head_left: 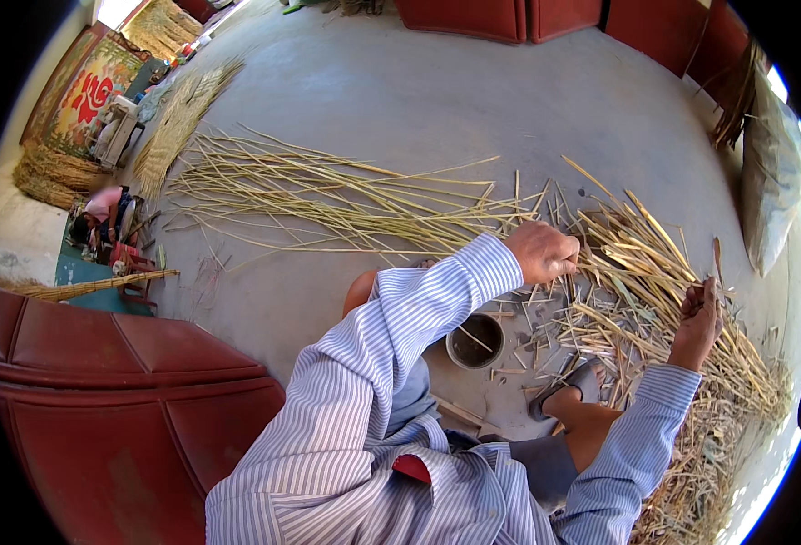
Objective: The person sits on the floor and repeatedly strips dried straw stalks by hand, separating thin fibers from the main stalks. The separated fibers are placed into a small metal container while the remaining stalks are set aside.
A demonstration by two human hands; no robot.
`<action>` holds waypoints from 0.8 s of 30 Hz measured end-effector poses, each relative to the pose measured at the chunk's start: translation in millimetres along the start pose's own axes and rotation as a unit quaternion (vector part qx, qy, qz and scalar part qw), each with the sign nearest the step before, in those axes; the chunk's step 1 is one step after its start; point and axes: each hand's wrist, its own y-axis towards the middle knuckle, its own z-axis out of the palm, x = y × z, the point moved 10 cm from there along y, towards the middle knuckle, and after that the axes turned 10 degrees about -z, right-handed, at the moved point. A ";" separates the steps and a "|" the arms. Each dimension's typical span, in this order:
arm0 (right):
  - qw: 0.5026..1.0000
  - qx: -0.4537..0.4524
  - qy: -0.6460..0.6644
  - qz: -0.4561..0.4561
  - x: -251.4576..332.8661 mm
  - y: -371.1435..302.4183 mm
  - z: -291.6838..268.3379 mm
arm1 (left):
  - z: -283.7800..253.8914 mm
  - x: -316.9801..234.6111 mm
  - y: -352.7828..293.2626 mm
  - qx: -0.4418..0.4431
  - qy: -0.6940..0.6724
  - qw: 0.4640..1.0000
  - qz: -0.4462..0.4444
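My left hand is closed in front of me, over the near end of the cane pile. Whatever its fingers hold is hidden. My right hand, at the right, is closed around a thin knife whose narrow blade points up. Below and between the hands lie split cane pieces in a loose heap, with short offcuts scattered on the floor. Long green-yellow stalks spread from near my left hand toward the far left.
A dark round bowl with a stick in it stands by my feet. Red padded seats are at the near left, more at the back. Dry shavings pile at the right, near a pale sack. Another person bends at the far left.
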 end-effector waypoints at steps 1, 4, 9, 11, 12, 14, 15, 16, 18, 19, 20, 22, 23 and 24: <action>1.000 0.017 0.009 0.019 -8.2 1.1 0.5 | -6.1 -2.0 -5.9 -0.032 0.005 0.999 0.025; 0.993 0.013 0.041 0.107 -39.7 15.6 -18.9 | -27.4 -43.3 -6.7 -0.071 0.169 0.980 0.077; 0.980 0.054 0.084 0.173 -70.8 35.8 -38.4 | -62.0 -109.0 -12.4 -0.118 0.180 0.964 0.160; 0.978 0.056 0.078 0.188 -70.9 31.9 -36.0 | -61.6 -126.8 -17.0 -0.098 0.233 0.950 0.183; 0.976 0.056 0.074 0.195 -71.6 30.0 -34.6 | -59.5 -132.1 -19.1 -0.087 0.258 0.942 0.194; 0.974 0.059 0.076 0.203 -74.9 33.5 -35.0 | -62.5 -131.4 -19.9 -0.106 0.266 0.937 0.198; 0.973 0.064 0.079 0.209 -79.4 38.8 -38.0 | -67.0 -125.2 -21.7 -0.133 0.248 0.937 0.209; 0.971 0.069 0.082 0.215 -85.7 43.5 -40.0 | -71.7 -117.1 -23.5 -0.160 0.229 0.935 0.218; 0.970 0.075 0.053 0.226 -97.1 34.1 -22.1 | -61.6 -63.6 -13.1 -0.069 0.285 0.951 0.098; 0.969 0.079 0.038 0.232 -103.2 27.1 -7.6 | -55.4 -33.7 -13.2 -0.023 0.310 0.950 0.035; 0.966 0.110 0.028 0.233 -109.5 18.6 12.2 | -53.6 -12.0 -16.3 -0.063 0.364 0.929 0.011; 0.957 0.151 0.012 0.248 -137.7 -15.7 64.8 | -53.0 26.1 -28.4 -0.137 0.473 0.870 -0.041; 0.944 0.196 0.023 0.263 -147.9 -35.8 93.8 | -42.9 36.2 -29.9 -0.092 0.479 0.868 -0.093; 0.941 0.174 0.004 0.290 -175.7 -52.6 111.4 | -32.2 35.9 -34.5 -0.080 0.448 0.888 -0.069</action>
